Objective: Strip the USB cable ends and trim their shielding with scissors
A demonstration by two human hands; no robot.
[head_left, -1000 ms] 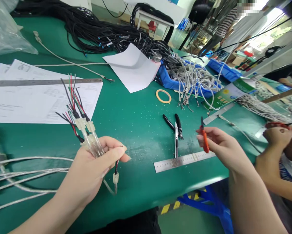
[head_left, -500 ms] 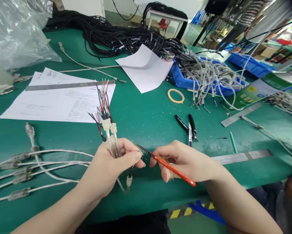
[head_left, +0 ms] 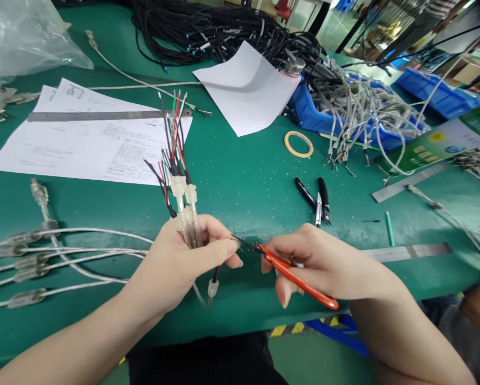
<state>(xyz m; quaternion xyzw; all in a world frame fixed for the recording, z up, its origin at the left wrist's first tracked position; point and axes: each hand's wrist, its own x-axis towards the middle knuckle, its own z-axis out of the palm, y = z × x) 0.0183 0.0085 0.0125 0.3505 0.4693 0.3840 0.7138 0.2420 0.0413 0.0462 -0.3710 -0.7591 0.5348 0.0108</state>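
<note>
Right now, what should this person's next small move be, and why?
Probably, the right hand should ease the slim, dark-tipped tool with an orange handle slightly back from the left hand. Its tips reach right up to the left thumb and forefinger, and touching can't be ruled out. The left hand also grips clear-jacketed cables with coloured wire ends, likely limiting its freedom.

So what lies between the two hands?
In the head view, the dark tip of the orange-handled tool spans the gap from the right hand toward the left hand.
</note>
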